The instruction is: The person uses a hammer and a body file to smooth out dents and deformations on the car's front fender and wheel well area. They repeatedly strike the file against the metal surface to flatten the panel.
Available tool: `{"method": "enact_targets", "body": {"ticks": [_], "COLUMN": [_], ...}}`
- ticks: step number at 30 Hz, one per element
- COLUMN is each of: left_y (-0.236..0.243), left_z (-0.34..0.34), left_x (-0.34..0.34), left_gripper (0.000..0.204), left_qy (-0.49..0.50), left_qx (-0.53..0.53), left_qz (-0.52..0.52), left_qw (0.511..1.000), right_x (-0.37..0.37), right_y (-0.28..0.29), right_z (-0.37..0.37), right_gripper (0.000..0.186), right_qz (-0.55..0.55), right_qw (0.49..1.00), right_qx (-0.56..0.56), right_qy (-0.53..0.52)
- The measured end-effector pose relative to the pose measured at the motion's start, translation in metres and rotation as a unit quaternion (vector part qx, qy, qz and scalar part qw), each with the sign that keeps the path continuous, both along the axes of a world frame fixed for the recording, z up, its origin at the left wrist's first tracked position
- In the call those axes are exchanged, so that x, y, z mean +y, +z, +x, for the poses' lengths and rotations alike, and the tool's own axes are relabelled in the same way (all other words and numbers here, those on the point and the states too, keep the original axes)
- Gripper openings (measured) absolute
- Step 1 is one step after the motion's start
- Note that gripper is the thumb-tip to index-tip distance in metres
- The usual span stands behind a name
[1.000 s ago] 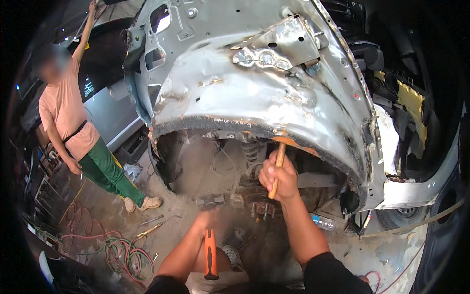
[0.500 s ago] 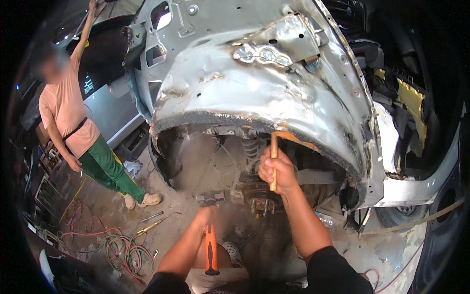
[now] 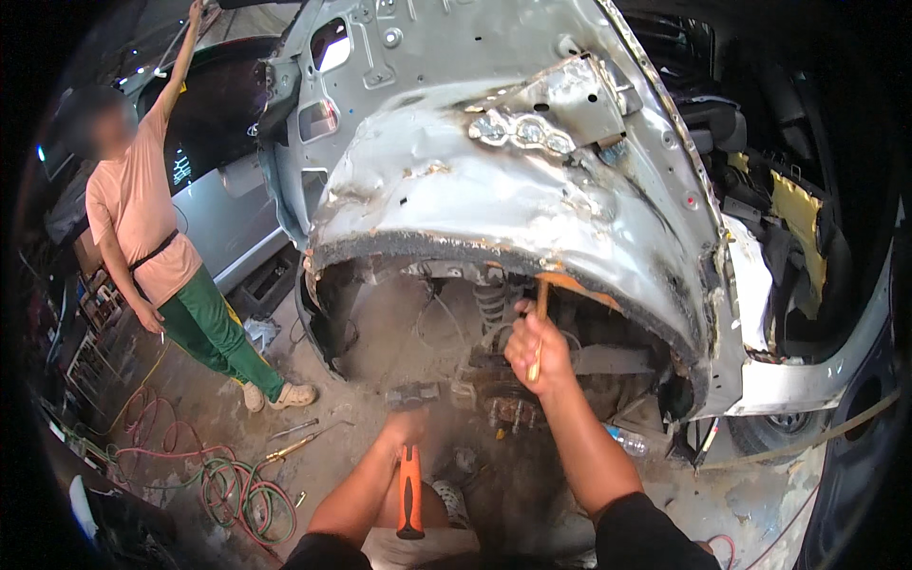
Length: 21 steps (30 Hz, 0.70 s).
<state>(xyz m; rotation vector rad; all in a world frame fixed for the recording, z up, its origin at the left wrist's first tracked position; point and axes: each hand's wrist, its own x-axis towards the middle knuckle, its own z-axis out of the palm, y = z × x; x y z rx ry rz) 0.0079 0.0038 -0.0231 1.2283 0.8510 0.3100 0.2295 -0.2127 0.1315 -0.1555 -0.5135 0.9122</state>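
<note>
Blur softened our left hand [image 3: 405, 426], closed round an orange-and-black-handled metal hammer [image 3: 409, 489]. Our right hand [image 3: 539, 350] gripped a slim wooden handle [image 3: 542, 302], its tip indistinct above the curled fingers.

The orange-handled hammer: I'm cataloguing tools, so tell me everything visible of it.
The hammer has a blocky grey head, apparently metal, and an orange handle with black insets, perhaps rubber or plastic. The left hand grips it near the head, above the floor, the handle's end pointing toward the person. The head looks blurred.
</note>
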Motion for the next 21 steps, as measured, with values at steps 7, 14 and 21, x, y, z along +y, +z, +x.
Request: {"method": "enact_targets", "body": {"ticks": [7,14,21], "left_y": [0.008,0.018,0.018], "left_z": [-0.012,-0.002,-0.012], "left_x": [0.012,-0.009,-0.001], "left_gripper": [0.015,0.017,0.014], "left_qy": [0.029,0.018,0.026], "left_qx": [0.003,0.001,0.036], "left_qz": [-0.012,-0.024,-0.002], "left_qw": [0.999,1.0,0.999], "right_x": [-0.022,0.019,0.013], "right_y": [0.037,-0.002,0.054], "right_z": [-0.059,0.009,-0.06], "right_gripper": [0.011,0.012,0.013], "right_qz": [-0.044,-0.207,-0.322], "right_qw": [0.969,0.958,0.847], "right_qx": [-0.23,-0.081,-0.364], "right_qy": [0.08,-0.179,-0.217]}}
